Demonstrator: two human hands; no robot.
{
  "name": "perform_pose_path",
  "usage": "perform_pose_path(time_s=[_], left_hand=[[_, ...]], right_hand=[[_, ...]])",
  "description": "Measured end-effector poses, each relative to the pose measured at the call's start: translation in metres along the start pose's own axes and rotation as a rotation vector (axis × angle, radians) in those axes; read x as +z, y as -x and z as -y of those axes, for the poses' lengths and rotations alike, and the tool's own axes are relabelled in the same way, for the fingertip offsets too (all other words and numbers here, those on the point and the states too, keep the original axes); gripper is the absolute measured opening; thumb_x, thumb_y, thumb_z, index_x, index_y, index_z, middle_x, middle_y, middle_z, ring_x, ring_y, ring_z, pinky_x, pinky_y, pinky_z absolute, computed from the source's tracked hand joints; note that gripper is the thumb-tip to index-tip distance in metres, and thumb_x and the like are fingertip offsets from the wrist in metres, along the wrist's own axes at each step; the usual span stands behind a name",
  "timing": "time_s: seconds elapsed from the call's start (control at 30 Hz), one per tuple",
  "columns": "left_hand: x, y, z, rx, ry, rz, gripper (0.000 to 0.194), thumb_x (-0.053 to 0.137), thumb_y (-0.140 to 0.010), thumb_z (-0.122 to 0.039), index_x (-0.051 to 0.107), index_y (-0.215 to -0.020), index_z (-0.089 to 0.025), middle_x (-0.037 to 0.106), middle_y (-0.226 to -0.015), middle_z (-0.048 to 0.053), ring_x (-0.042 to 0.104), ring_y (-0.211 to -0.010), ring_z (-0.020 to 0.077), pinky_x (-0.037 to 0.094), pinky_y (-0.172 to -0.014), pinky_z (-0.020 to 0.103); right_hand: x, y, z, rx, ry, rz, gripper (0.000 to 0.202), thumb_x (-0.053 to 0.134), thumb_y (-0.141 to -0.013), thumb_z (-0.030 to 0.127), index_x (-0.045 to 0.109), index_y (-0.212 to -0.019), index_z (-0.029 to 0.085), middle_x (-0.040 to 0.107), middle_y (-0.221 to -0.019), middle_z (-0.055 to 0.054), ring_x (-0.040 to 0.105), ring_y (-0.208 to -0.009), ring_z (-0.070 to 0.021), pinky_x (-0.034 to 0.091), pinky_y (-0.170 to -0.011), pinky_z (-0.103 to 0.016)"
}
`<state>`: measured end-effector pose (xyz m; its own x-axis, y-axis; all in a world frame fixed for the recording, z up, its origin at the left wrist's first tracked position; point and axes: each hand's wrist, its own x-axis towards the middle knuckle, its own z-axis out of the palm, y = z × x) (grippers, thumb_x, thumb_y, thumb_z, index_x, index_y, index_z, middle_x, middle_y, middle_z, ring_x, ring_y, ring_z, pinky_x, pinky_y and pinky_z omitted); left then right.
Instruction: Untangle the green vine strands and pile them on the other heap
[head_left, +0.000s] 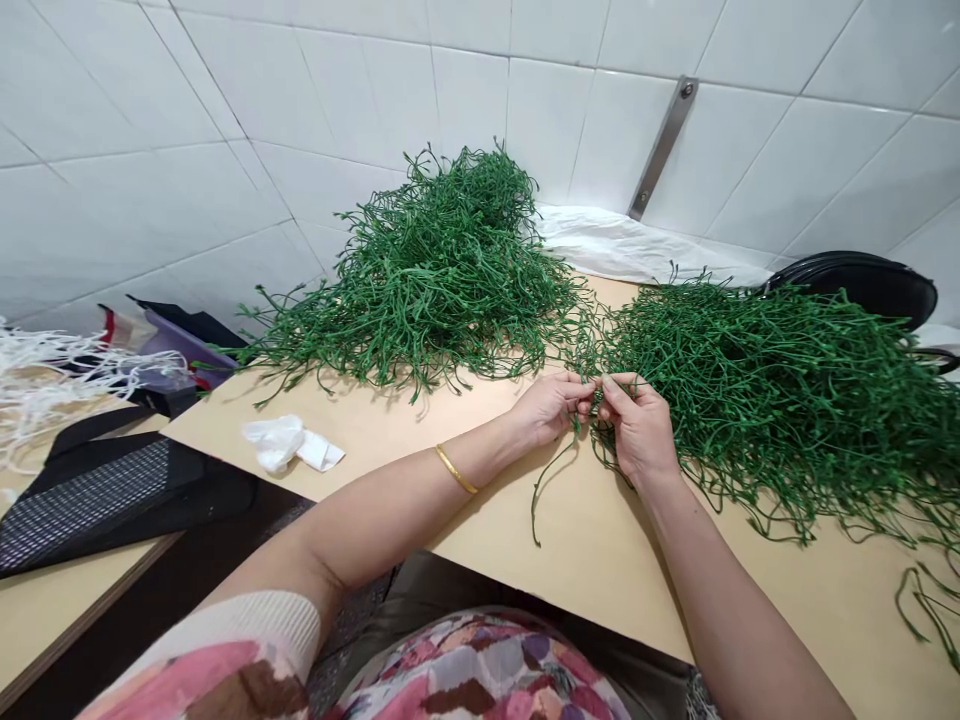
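My left hand (551, 408) and my right hand (642, 428) meet over the front part of the table (525, 560), fingertips almost touching. Both are closed in a pinch on thin green cord. One green cord (535, 508) trails from under my left fingers onto the tabletop, with a knot near the fingers. The exact spot between the fingertips is too small to make out. Just behind the hands, to the left, rises a tall heap of green knotted cords (450, 280). A second, wider heap of green cords (780, 390) spreads beside my right hand.
Crumpled white tissue (289, 443) lies near the table's left edge. White cords (67, 375) and a black mesh piece (97, 490) lie on another surface at left. A black round case (862, 280) and white cloth (637, 245) are by the tiled wall (360, 90).
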<state>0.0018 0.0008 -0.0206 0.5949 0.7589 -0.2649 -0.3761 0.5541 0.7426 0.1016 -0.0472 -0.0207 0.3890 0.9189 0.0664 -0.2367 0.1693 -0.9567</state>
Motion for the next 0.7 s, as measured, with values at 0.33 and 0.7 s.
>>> perform_pose_path(time_s=[0.33, 0.7], left_hand=[[-0.0030, -0.0033, -0.0021, -0.165, 0.081, 0.082, 0.031, 0.048, -0.079, -0.033, 0.049, -0.056, -0.012, 0.048, -0.046, 0.001, 0.045, -0.039, 0.0081, 0.034, -0.042, 0.019], [-0.0009, -0.0030, -0.0057, -0.100, 0.257, -0.052, 0.026, 0.038, -0.085, -0.018, 0.051, -0.063, -0.011, 0.049, -0.045, 0.001, 0.042, -0.038, 0.0056, 0.034, -0.040, 0.016]], right_hand=[[0.0016, 0.0051, 0.0049, -0.018, 0.031, 0.116, 0.025, 0.069, -0.062, 0.029, 0.050, -0.073, 0.018, 0.059, -0.063, 0.004, 0.040, -0.042, -0.0025, 0.034, -0.042, -0.017], [0.0021, -0.0022, 0.0025, 0.200, -0.226, 0.135, 0.031, 0.072, -0.056, 0.021, 0.044, -0.068, 0.018, 0.063, -0.061, 0.003, 0.040, -0.036, -0.0029, 0.030, -0.038, -0.017]])
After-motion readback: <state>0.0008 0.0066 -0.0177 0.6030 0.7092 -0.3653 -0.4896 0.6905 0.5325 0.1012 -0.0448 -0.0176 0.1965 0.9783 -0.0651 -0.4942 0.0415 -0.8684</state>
